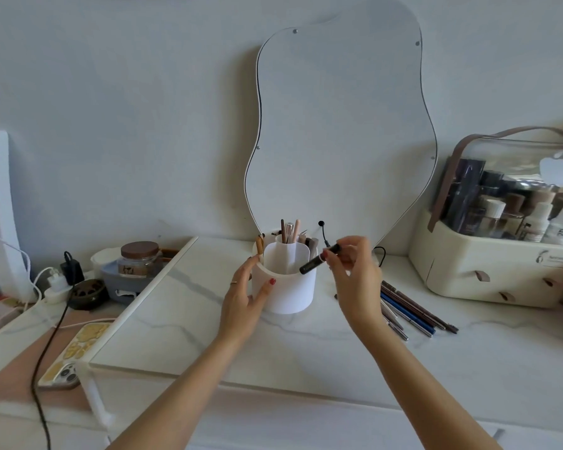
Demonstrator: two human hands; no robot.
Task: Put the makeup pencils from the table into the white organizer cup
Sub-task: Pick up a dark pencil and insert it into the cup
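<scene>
Marble tabletop (182,319): pencil (312,265) between right fingers (335,261)

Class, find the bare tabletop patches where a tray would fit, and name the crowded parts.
Bare: the marble between the left hand on the white organizer cup and the slab's left edge; also before the cup, between the forearms. Crowded: pencils lie between the right hand, pinching a black pencil, and the cosmetics box; jar and phone fill the far left.

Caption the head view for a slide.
Left hand steadies the white organizer cup; right hand holds a black makeup pencil at its rim, more pencils lying alongside.
</scene>
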